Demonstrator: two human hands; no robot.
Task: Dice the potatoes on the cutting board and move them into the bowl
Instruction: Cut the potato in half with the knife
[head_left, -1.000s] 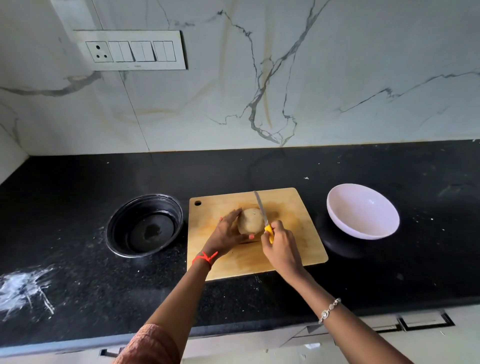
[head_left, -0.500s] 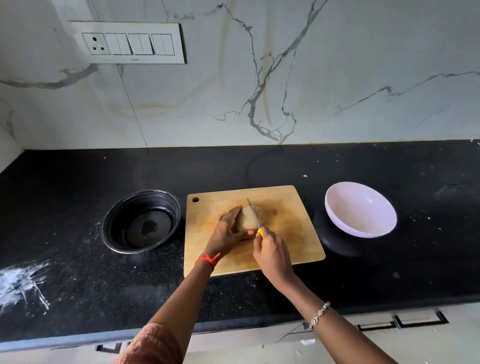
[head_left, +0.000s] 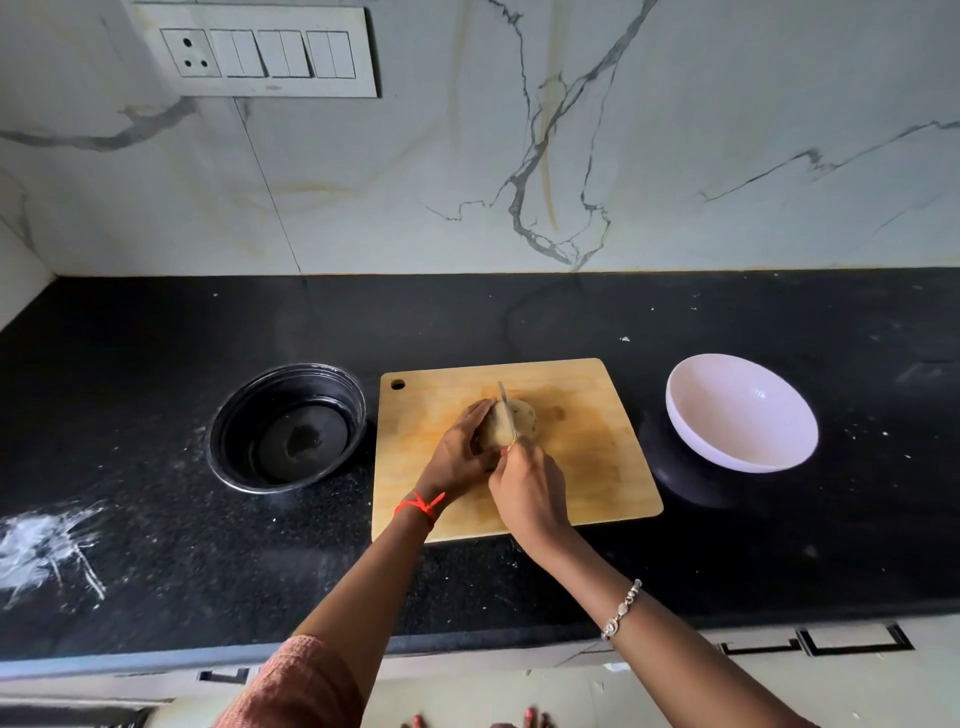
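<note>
A pale brown potato lies near the middle of the wooden cutting board. My left hand grips the potato from its left side. My right hand holds a yellow-handled knife; its blade stands across the top of the potato, and the handle is almost hidden in my fist. An empty white bowl sits tilted on the counter to the right of the board.
A black round container stands left of the board on the black stone counter. A white powdery smear marks the counter's left end. A marble wall with a switch panel rises behind.
The knife has shifted left, from the potato's right side onto its middle, and the blade has sunk lower. My right hand has closed in against my left.
</note>
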